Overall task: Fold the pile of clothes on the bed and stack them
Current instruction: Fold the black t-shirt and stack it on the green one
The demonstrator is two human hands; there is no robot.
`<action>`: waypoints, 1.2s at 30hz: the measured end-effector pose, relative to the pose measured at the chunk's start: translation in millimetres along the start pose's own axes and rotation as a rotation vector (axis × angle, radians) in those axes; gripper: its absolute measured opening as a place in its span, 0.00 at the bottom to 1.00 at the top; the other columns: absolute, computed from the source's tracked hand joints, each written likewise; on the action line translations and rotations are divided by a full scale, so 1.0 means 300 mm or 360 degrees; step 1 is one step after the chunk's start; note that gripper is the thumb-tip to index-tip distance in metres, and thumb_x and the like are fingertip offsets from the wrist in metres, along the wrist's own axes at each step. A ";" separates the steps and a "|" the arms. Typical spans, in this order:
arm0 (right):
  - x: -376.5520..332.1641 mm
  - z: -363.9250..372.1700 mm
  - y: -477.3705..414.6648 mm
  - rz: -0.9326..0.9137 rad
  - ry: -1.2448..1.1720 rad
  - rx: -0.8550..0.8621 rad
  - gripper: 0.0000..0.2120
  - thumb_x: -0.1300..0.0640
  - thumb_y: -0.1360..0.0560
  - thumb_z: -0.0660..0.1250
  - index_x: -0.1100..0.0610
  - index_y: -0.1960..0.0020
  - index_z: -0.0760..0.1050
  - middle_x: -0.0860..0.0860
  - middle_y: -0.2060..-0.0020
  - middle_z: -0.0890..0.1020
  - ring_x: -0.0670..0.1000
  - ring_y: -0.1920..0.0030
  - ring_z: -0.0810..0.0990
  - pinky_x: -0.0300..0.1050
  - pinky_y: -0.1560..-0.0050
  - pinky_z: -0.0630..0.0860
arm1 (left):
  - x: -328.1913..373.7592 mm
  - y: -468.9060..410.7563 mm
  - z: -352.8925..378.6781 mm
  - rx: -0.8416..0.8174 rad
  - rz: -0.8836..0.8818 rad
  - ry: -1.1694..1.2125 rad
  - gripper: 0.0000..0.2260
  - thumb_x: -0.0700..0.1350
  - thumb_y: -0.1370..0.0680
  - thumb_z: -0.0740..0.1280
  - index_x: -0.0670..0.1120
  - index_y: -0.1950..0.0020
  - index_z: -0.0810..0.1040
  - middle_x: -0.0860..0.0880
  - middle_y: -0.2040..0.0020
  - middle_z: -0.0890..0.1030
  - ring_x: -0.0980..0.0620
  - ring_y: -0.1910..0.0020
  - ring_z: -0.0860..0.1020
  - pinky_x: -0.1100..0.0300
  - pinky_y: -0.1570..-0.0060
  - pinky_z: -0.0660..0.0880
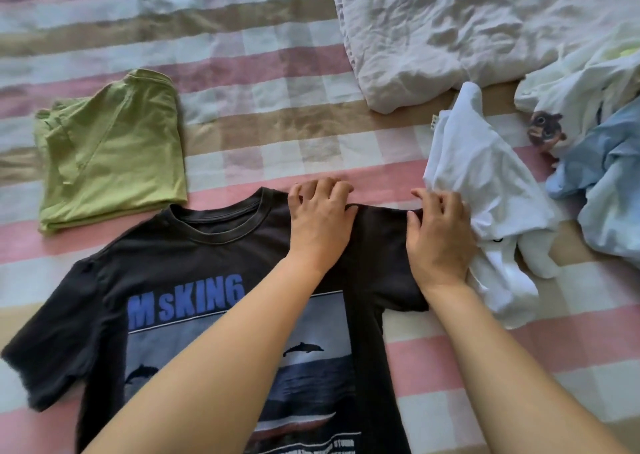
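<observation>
A black T-shirt (194, 266) with a blue print lies face up on the bed, collar pointing away from me. My left hand (320, 218) rests on its right shoulder seam, fingers bent over the top edge. My right hand (438, 235) presses on the outer end of the right sleeve, fingertips curled at its edge. A folded green shirt (110, 152) lies to the upper left of the black one. Unfolded clothes lie on the right: a crumpled white garment (485, 190) touching my right hand, and a light blue one (602, 183).
The bed carries a pink, beige and white checked sheet (259, 107). A rumpled white duvet (450, 28) fills the upper right. More pale clothes (571, 86) and a small brown animal print (545, 128) sit at the right edge.
</observation>
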State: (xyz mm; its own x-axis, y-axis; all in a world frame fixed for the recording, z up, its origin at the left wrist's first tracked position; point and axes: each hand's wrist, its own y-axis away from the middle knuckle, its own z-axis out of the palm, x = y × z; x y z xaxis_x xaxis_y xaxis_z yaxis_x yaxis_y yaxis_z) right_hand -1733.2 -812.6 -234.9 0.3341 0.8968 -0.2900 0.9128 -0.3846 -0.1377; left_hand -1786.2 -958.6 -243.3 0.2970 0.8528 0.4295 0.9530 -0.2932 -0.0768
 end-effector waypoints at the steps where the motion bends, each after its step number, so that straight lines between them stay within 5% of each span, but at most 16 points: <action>1: -0.035 -0.015 0.012 -0.0074 -0.0068 0.0107 0.13 0.64 0.29 0.68 0.60 0.44 0.77 0.61 0.51 0.77 0.64 0.52 0.74 0.54 0.59 0.74 | -0.031 0.026 -0.048 0.0060 -0.0041 0.0050 0.10 0.44 0.25 0.66 0.45 0.44 0.77 0.46 0.44 0.77 0.42 0.42 0.72 0.48 0.36 0.58; 3: -0.122 -0.045 0.052 -0.0297 -0.0190 0.0177 0.10 0.64 0.30 0.67 0.61 0.48 0.78 0.60 0.54 0.78 0.63 0.55 0.76 0.54 0.60 0.74 | -0.108 0.092 -0.144 0.0151 -0.0107 0.0115 0.09 0.41 0.27 0.68 0.43 0.47 0.78 0.45 0.47 0.79 0.42 0.46 0.74 0.47 0.41 0.65; 7: -0.388 -0.055 0.172 -0.0690 -0.0465 -0.0167 0.09 0.62 0.29 0.64 0.58 0.52 0.80 0.53 0.59 0.81 0.59 0.59 0.78 0.52 0.64 0.73 | -0.339 0.279 -0.327 0.0183 -0.0284 0.0114 0.09 0.37 0.29 0.69 0.41 0.49 0.79 0.45 0.49 0.79 0.42 0.48 0.75 0.48 0.50 0.71; 13: -0.766 0.069 0.305 -0.0928 -0.0565 -0.0723 0.08 0.65 0.28 0.66 0.59 0.52 0.80 0.55 0.56 0.81 0.60 0.54 0.76 0.56 0.58 0.74 | -0.727 0.549 -0.510 0.0262 -0.0874 0.0005 0.11 0.36 0.28 0.68 0.39 0.45 0.77 0.41 0.46 0.77 0.38 0.46 0.73 0.51 0.44 0.65; 17: -0.972 0.180 0.338 -0.1084 -0.0484 -0.0784 0.10 0.61 0.24 0.62 0.57 0.45 0.79 0.54 0.49 0.79 0.59 0.46 0.72 0.54 0.52 0.72 | -0.915 0.630 -0.550 0.0091 -0.1230 0.0040 0.14 0.44 0.23 0.64 0.40 0.38 0.72 0.41 0.40 0.74 0.41 0.39 0.68 0.53 0.40 0.61; 22: -1.128 0.294 0.309 -0.1229 -0.0130 -0.0713 0.18 0.53 0.24 0.62 0.53 0.34 0.71 0.52 0.39 0.74 0.56 0.36 0.66 0.51 0.42 0.63 | -0.992 0.612 -0.571 0.0009 -0.1383 0.0492 0.13 0.44 0.20 0.57 0.40 0.59 0.75 0.38 0.54 0.79 0.39 0.52 0.75 0.51 0.54 0.68; 25: -1.176 0.336 0.285 -0.1198 0.0159 -0.0826 0.17 0.45 0.24 0.61 0.50 0.38 0.71 0.51 0.41 0.72 0.56 0.36 0.63 0.57 0.32 0.53 | -1.005 0.590 -0.576 -0.0219 -0.1485 0.0560 0.17 0.47 0.20 0.57 0.42 0.67 0.72 0.34 0.56 0.79 0.37 0.54 0.77 0.53 0.59 0.69; 29: -1.190 0.336 0.260 -0.1105 0.0184 -0.1003 0.15 0.42 0.24 0.61 0.51 0.44 0.74 0.52 0.45 0.73 0.57 0.38 0.63 0.63 0.32 0.48 | -0.995 0.579 -0.575 -0.0351 -0.1664 0.1012 0.15 0.47 0.23 0.65 0.45 0.69 0.70 0.46 0.73 0.70 0.47 0.71 0.69 0.60 0.69 0.65; 31: -1.178 0.325 0.248 -0.1048 -0.0031 -0.1039 0.13 0.45 0.24 0.62 0.51 0.46 0.75 0.50 0.48 0.73 0.56 0.39 0.64 0.64 0.31 0.48 | -0.984 0.584 -0.575 -0.0214 -0.1722 0.1302 0.07 0.42 0.25 0.69 0.45 0.60 0.73 0.48 0.66 0.75 0.52 0.69 0.71 0.62 0.70 0.65; 33: -1.156 0.315 0.241 -0.0996 -0.0345 -0.1004 0.08 0.48 0.25 0.65 0.52 0.50 0.75 0.45 0.55 0.73 0.54 0.43 0.66 0.62 0.31 0.48 | -0.974 0.600 -0.577 0.0210 -0.1669 0.1482 0.08 0.37 0.27 0.70 0.46 0.58 0.72 0.47 0.59 0.78 0.52 0.62 0.75 0.61 0.64 0.71; 36: -1.134 0.322 0.248 -0.0912 -0.0641 -0.0914 0.05 0.51 0.27 0.68 0.52 0.53 0.76 0.40 0.61 0.72 0.51 0.47 0.68 0.57 0.32 0.49 | -0.956 0.627 -0.585 0.0827 -0.1375 0.1087 0.13 0.36 0.29 0.71 0.52 0.61 0.72 0.55 0.62 0.78 0.60 0.63 0.76 0.69 0.60 0.73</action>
State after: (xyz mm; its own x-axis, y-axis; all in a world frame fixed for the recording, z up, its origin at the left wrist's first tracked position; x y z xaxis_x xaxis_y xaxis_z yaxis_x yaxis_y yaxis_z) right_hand -1801.5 -1167.4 -238.0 -0.2168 0.7313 -0.6467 0.9268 0.3623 0.0991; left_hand -1702.6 -1334.1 -223.1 -0.3907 0.2330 0.8905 0.7783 0.6002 0.1844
